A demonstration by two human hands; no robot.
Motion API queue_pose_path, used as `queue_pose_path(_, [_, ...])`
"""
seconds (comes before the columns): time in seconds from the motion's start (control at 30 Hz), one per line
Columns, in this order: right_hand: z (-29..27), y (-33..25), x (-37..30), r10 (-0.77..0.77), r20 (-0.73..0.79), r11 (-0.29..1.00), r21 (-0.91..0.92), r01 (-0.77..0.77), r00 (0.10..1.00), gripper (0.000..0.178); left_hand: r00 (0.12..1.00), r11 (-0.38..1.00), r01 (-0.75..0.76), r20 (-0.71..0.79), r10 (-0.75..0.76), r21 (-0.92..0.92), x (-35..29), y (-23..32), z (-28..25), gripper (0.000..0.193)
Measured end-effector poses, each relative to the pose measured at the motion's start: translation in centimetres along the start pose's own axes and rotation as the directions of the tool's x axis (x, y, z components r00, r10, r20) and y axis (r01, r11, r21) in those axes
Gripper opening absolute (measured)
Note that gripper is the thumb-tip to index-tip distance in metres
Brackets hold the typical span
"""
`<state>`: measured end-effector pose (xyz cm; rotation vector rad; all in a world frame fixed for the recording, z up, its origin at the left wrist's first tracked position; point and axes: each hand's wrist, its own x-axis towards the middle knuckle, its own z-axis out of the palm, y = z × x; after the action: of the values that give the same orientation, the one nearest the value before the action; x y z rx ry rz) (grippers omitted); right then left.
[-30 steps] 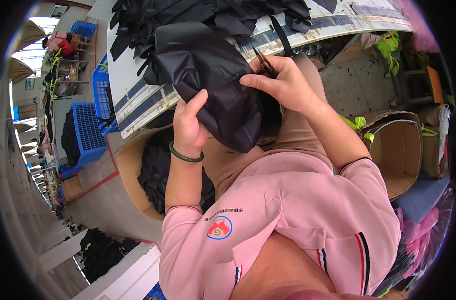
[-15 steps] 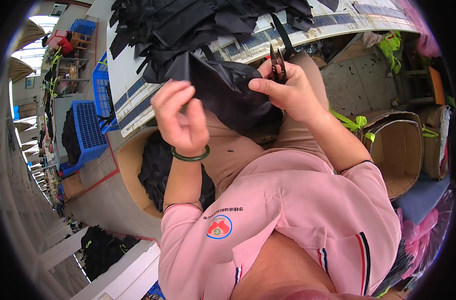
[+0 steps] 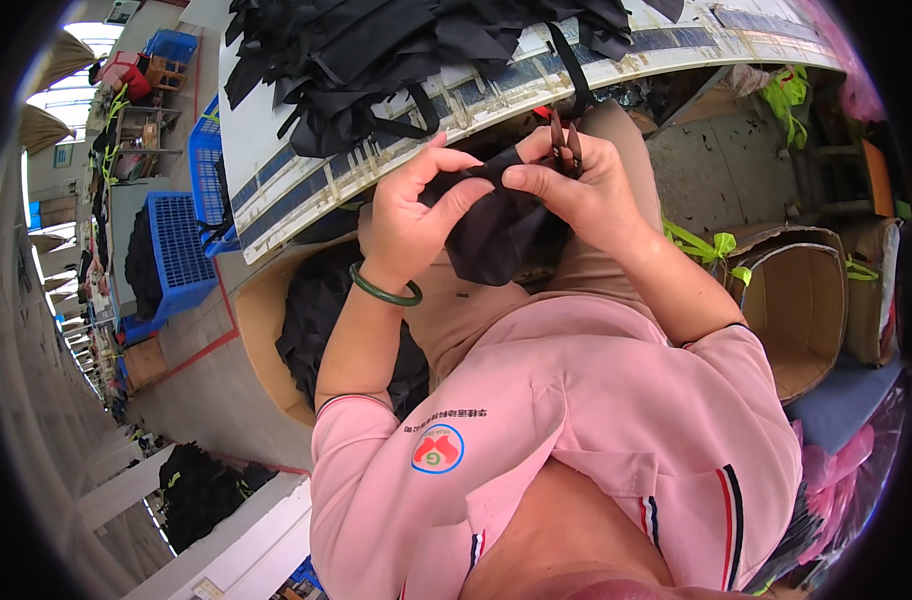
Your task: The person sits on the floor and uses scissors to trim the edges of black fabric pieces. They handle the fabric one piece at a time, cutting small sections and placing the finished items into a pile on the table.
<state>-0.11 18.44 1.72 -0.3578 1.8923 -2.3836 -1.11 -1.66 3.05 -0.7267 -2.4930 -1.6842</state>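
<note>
A dark piece of black fabric [image 3: 491, 240] hangs over my lap, just in front of the table edge. My left hand [image 3: 408, 220], with a green bangle at its wrist, is closed with thumb and fingers on the fabric's left part. My right hand [image 3: 598, 195] pinches its upper right edge between thumb and forefinger. Dark thread snips [image 3: 566, 150] are also kept in the right hand, blades pointing up and away from the cloth. Part of the fabric is hidden behind the fingers.
On the worn white table [image 3: 376, 165] lies a heap of black fabric pieces [image 3: 376, 60], some straps hanging over its edge. A cardboard box [image 3: 261, 320] with black cloth stands left of my legs. Blue crates [image 3: 181, 260] stand farther left, another carton [image 3: 796, 310] at right.
My left hand has moved right and closed on the fabric. The cloth has come off the table edge and hangs smaller and bunched between both hands. The right hand stays nearly in place.
</note>
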Motion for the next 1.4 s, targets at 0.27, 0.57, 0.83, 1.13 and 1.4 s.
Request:
queue_pose_path(0.27, [-0.5, -0.1, 0.0, 0.106, -0.022, 0.99, 0.091, -0.103, 0.994, 0.009, 0.997, 0.982, 0.078, 0.023, -0.075, -0.174, 0.1, 1.1, 0.3, 0.019])
queue_pose_path(0.57, [-1.3, -0.1, 0.1, -0.036, -0.034, 0.993, -0.114, 0.032, 0.999, 0.015, 0.995, 0.999, 0.02, 0.096, -0.024, 0.041, 0.2, 0.7, 0.2, 0.018])
queue_pose_path(0.83, [-1.9, -1.8, 1.1, -0.236, 0.345, 0.768, -0.507, 0.392, 0.908, 0.023, 0.977, 0.988, -0.046, 0.213, 0.014, 0.145, 0.7, 1.0, -0.3, 0.018])
queue_pose_path(1.13, [-2.9, -2.1, 1.2, -0.163, 0.378, 0.98, -0.046, 0.194, 0.911, 0.015, 0.977, 0.992, -0.013, 0.209, 0.039, -0.124, 0.6, -2.3, -2.8, 0.015])
queue_pose_path(1.4, [0.1, -2.1, 1.7, -0.169, 0.508, 0.981, 0.17, 0.094, 0.844, 0.015, 0.883, 0.5, 0.467, 0.418, -0.214, -0.729, 0.6, -3.2, 3.2, 0.027])
